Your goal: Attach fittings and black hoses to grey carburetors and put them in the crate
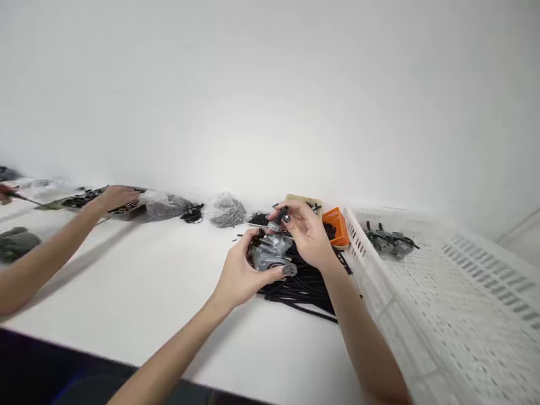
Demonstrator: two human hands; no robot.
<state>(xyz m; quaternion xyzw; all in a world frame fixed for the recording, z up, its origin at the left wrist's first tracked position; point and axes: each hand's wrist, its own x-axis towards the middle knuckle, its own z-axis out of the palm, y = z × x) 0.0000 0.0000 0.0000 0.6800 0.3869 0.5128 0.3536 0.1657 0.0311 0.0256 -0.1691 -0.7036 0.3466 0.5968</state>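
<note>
Head view: the left hand [238, 275] is closed around a grey metal part [270, 256] that resembles a carburetor, its thumb lying along the near side. The metal part is held up above the table [177, 292], in front of a heap of black tubes [310, 292]. The right hand [312, 236] pinches a small black-topped piece [282, 215] between thumb and finger, right at the far side of the metal part; whether the two touch cannot be told.

Just beyond the right hand stand a pale yellow tray [302, 198] and, to its right, an orange basket [345, 228] with dark pieces inside. At the right, a white perforated crate [375, 281] holds similar metal parts [392, 244] with black hoses, grouped toward its far left.

Along the far side of the table, left of the hands, lie a clear bag of grey pieces [228, 211], a small pile of black loops [192, 212] and another filled bag [164, 206]. Farther left, a co-worker's hand [118, 197] reaches into a container of small dark parts [86, 198].
</note>
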